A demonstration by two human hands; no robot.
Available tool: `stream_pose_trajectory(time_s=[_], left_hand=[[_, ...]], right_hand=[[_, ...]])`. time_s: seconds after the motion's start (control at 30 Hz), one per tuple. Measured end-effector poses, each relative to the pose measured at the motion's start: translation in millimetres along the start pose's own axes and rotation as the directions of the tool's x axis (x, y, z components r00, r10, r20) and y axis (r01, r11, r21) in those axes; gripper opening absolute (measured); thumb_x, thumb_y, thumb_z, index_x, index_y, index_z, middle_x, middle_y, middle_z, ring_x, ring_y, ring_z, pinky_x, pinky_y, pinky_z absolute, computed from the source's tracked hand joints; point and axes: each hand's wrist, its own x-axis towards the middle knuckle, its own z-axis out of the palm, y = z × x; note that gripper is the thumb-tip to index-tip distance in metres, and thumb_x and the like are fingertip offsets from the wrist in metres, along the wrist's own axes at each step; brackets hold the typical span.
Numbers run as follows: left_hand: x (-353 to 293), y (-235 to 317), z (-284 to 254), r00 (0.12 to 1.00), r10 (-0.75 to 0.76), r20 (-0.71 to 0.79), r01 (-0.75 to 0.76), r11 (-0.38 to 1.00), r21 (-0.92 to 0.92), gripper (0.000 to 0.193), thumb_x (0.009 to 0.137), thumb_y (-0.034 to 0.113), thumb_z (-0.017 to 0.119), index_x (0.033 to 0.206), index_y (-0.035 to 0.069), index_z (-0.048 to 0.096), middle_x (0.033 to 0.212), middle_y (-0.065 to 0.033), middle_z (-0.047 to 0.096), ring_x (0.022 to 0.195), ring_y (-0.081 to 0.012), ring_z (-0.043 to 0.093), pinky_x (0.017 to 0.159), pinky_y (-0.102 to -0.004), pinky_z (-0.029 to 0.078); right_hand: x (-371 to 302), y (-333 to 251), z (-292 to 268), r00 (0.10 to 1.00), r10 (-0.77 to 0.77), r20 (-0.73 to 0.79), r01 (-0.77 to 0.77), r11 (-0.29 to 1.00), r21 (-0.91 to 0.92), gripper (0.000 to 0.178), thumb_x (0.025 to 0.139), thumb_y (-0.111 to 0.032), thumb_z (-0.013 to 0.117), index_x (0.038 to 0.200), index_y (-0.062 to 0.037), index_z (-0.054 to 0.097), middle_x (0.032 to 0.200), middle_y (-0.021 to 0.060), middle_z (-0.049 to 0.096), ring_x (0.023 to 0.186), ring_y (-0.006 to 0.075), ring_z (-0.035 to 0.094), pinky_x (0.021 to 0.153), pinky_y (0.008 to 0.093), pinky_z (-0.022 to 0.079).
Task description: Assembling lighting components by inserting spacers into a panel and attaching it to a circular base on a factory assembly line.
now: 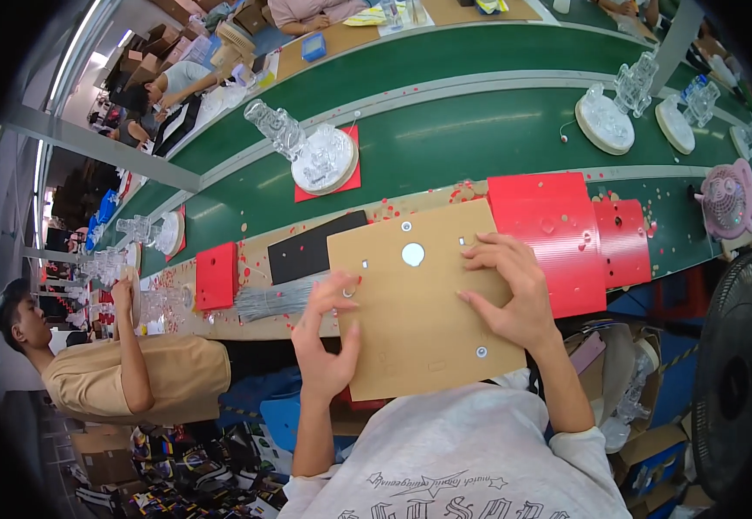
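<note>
A flat brown board (419,303) lies at the table's near edge, in front of my body. It has a round hole near its far side, small slots and several metal-ringed holes. My left hand (326,337) is at the board's left edge, thumb and fingers apart, fingertips by a ringed hole. Over the right part of the board, my right hand (510,290) is spread with curved fingers, the fingertips close to a slot and the thumb well apart from them. Neither hand is wrapped round anything that I can see. The board's underside is hidden.
Red sheets (545,233) lie to the right; a black sheet (315,248), grey wire bundle (276,298) and red block (217,277) lie left. Clear glass pieces on round bases (326,160) stand on the green belt (445,125). A co-worker (138,372) sits left; fans (729,199) stand right.
</note>
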Motion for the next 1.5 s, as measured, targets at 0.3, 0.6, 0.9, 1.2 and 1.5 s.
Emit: stream_pose_trajectory(time_s=[0.3,0.6,0.9,1.2,1.5], left_hand=[[-23,31,-11,0.862,-0.034,0.506,-0.104,0.964,0.243,0.108,0.071,0.036,0.088,0.154,0.001,0.029,0.139,-0.0122,0.062,0.141,-0.033,0.046,0.12,-0.0524,0.026],[-20,35,-3,0.868,-0.037,0.495,-0.09,0.969,0.231,0.097,0.083,0.011,0.073,0.159,0.0,0.014,0.141,-0.0098,0.061,0.144,-0.0348,0.042,0.122,-0.0495,0.023],[-48,23,17,0.962,-0.226,0.156,0.254,0.948,-0.191,0.071,0.093,0.001,0.056,0.156,0.001,0.026,0.157,-0.0162,0.041,0.145,-0.0319,0.04,0.117,-0.044,0.034],[-79,24,30,0.732,-0.681,0.005,0.563,0.601,-0.568,0.06,0.097,0.013,0.058,0.148,0.002,0.029,0.126,-0.0194,0.06,0.116,-0.018,0.059,0.1,-0.0346,0.045],[-66,30,21,0.836,-0.549,-0.02,0.419,0.66,-0.624,0.073,0.088,-0.007,0.064,0.15,0.003,0.027,0.106,-0.0142,0.069,0.098,-0.0134,0.065,0.085,-0.0237,0.048]], right_hand=[[-8,-19,-18,0.983,-0.171,0.061,0.181,0.95,-0.254,0.036,0.071,-0.013,0.08,0.104,-0.0059,0.07,0.118,0.0084,0.066,0.115,0.0292,0.06,0.092,0.0452,0.047],[-47,-43,-22,0.946,0.011,0.324,0.078,0.963,-0.258,0.047,0.088,-0.028,0.072,0.132,-0.0151,0.066,0.143,0.0026,0.059,0.133,0.0257,0.052,0.102,0.0417,0.041],[-44,-44,-13,0.935,-0.082,0.344,0.197,0.929,-0.315,0.045,0.09,-0.029,0.07,0.133,-0.0154,0.065,0.145,0.0069,0.056,0.136,0.0277,0.049,0.108,0.0465,0.038],[-40,-59,-5,0.914,-0.06,0.401,0.218,0.906,-0.362,0.046,0.089,-0.02,0.067,0.134,-0.0132,0.063,0.148,0.0132,0.051,0.14,0.0338,0.044,0.111,0.0547,0.034],[-42,-56,-4,0.925,-0.06,0.375,0.192,0.925,-0.327,0.047,0.089,-0.019,0.065,0.135,-0.0135,0.063,0.149,0.0129,0.052,0.14,0.0341,0.045,0.111,0.0548,0.032]])
